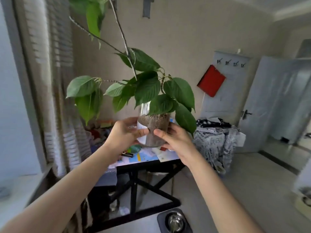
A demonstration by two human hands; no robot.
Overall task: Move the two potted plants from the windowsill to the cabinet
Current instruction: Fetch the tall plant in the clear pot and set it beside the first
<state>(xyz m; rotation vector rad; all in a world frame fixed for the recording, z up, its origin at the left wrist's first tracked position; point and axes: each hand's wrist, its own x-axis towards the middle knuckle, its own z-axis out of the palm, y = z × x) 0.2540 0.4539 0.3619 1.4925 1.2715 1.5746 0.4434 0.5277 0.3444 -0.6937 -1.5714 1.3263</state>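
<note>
A potted plant (pixel 155 125) in a clear glass jar of soil, with a white label and broad green leaves on long stems, is held up in the air at the middle of the view. My left hand (pixel 124 133) grips the jar's left side over the label. My right hand (pixel 175 137) grips its right side, thumb across the front. The windowsill (pixel 18 189) lies at the lower left, with no pot visible on it. I see neither a second plant nor a cabinet.
Below the jar stands a black-legged table (pixel 148 165) covered with papers and small items. A chair draped with printed cloth (pixel 217 140) is to its right. A metal bowl on a mat (pixel 175 221) lies on the floor. A curtain (pixel 55 98) hangs left; a door (pixel 272 105) is right.
</note>
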